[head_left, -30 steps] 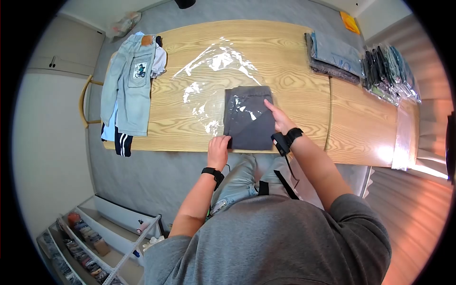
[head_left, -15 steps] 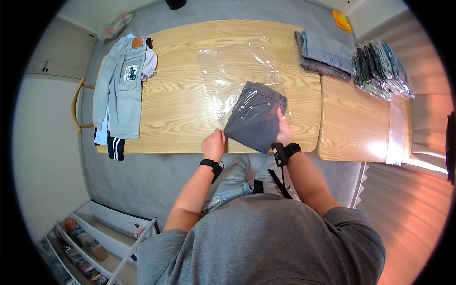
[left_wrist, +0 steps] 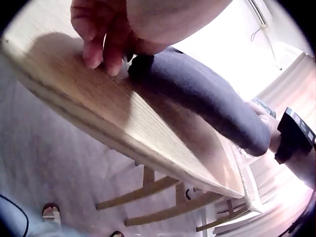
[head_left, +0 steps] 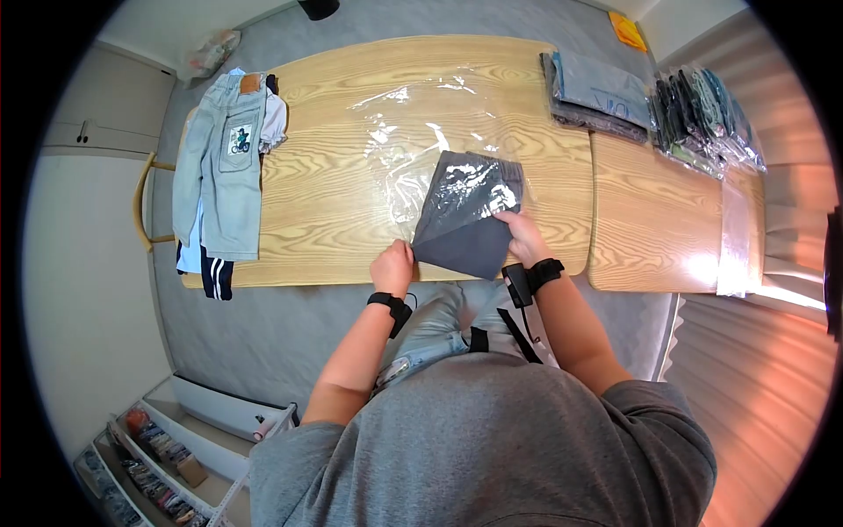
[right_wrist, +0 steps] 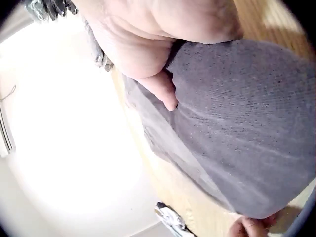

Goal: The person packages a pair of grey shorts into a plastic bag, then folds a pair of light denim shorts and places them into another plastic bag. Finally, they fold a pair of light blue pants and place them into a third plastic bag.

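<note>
Dark grey folded trousers (head_left: 465,250) with a gathered waistband lie tilted near the table's front edge. Their upper part is inside a clear plastic bag (head_left: 384,140), whose mouth crosses them diagonally; the lower part is bare. My left hand (head_left: 392,268) pinches the bag's edge at the trousers' lower left corner; the left wrist view shows its fingers (left_wrist: 114,63) bent close over the wood. On the other side, my right hand (head_left: 525,239) grips the trousers' right edge, thumb on top. Cloth hides its other fingers in the right wrist view.
Light blue jeans (head_left: 237,198) top a pile of clothes at the table's left end. Bagged garments (head_left: 606,88) are stacked at the back right, beside a row of more bagged clothes (head_left: 702,119). A flat clear bag (head_left: 734,237) lies on the right table.
The trousers have turned from square to the table to a slant, and the bag has shifted with them. My right thumb has moved down along their right side.
</note>
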A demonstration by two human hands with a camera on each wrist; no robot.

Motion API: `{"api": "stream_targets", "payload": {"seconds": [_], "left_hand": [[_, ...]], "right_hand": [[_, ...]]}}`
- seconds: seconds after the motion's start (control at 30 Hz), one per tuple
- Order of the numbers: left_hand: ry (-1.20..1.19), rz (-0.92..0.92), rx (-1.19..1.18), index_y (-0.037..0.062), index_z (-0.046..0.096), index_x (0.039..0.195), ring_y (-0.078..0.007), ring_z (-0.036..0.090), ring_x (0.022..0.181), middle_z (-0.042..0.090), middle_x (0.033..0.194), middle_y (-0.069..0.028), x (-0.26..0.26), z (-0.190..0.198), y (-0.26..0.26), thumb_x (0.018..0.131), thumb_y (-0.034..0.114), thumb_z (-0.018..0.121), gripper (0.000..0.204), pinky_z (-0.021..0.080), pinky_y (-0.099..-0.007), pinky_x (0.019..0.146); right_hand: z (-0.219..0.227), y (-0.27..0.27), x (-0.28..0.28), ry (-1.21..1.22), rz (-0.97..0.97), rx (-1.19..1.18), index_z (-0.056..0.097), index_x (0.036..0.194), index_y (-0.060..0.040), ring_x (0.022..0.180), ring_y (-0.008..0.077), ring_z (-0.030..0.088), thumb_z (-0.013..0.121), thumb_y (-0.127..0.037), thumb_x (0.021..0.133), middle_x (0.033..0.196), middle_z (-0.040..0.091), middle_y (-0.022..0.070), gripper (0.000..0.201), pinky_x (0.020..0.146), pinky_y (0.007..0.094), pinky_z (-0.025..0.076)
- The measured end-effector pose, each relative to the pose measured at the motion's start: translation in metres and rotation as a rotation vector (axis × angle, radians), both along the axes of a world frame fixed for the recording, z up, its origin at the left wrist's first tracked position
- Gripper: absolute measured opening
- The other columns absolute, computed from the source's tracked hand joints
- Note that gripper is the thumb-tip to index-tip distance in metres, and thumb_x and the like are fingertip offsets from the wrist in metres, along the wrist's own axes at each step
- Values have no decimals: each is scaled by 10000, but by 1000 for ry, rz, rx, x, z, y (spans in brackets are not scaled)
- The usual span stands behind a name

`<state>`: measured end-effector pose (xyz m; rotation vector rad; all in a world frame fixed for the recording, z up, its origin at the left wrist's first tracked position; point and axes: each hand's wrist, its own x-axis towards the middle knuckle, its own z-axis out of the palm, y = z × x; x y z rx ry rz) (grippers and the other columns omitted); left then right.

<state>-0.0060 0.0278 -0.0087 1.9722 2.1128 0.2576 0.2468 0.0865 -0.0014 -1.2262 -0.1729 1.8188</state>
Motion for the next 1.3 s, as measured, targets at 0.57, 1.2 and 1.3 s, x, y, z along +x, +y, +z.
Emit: {"api": "stream_targets", "payload": {"seconds": [0.57, 1.2, 1.3], "left_hand": [[41, -50, -51, 68, 524, 774, -324, 606, 591, 607, 644, -141, -10, 0, -11, 862, 217, 529, 173, 477, -447, 519], [-243, -156, -42, 60, 575, 663, -329, 603, 561, 609, 618, -153, 26, 41, -12, 819, 224, 547, 228, 483, -438, 517], [-448, -184, -121, 26, 535, 669, -381, 548, 574, 555, 607, -193, 25, 43, -15, 852, 248, 537, 288, 419, -462, 523]], "right_hand": [[-8, 59, -10, 87, 277, -35, 495, 1139, 3, 886, 258, 617, 625, -93, 836, 1030, 614, 131, 343, 718, 423, 522], [-6, 57, -56, 285, -382, 13, 484, 1196, -77, 1057, 290, 540, 579, -105, 883, 1131, 580, 106, 328, 943, 473, 428], [-26, 68, -49, 420, -221, 13, 503, 1156, -22, 1096, 262, 520, 542, -166, 910, 1123, 584, 112, 287, 965, 424, 413]]}}
